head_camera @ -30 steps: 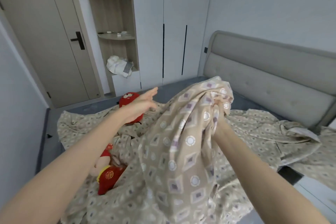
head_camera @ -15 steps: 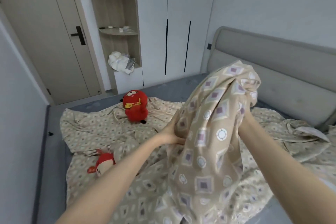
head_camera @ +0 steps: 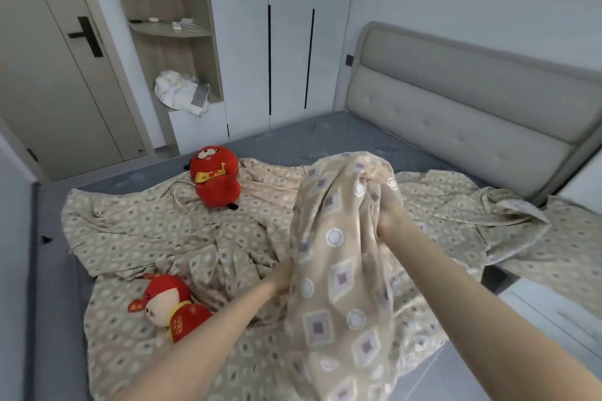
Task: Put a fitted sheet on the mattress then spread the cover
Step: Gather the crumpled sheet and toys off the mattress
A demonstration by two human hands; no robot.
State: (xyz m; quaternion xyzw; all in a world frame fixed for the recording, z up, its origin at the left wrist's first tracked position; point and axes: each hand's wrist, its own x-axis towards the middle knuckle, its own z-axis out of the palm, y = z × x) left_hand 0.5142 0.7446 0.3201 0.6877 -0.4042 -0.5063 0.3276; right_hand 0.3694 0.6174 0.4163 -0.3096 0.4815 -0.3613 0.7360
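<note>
**Sheet Bunched High, Mattress Partly Bare**

The right hand [head_camera: 387,215] gripped a gathered wad of the sheet [head_camera: 338,273] and held it up, so that a long fold hung straight down from the fist, its long axis near vertical. The left hand [head_camera: 282,274] sat lower, at that fold's edge on the side away from the headboard [head_camera: 456,114]. Its fingers went behind the cloth, so its hold could not be told. The rest of the sheet lay crumpled over the mattress [head_camera: 293,143], spreading away from the headboard, with two toys [head_camera: 215,179] on it. The left hand was likely nearer any hem to be found.
</note>
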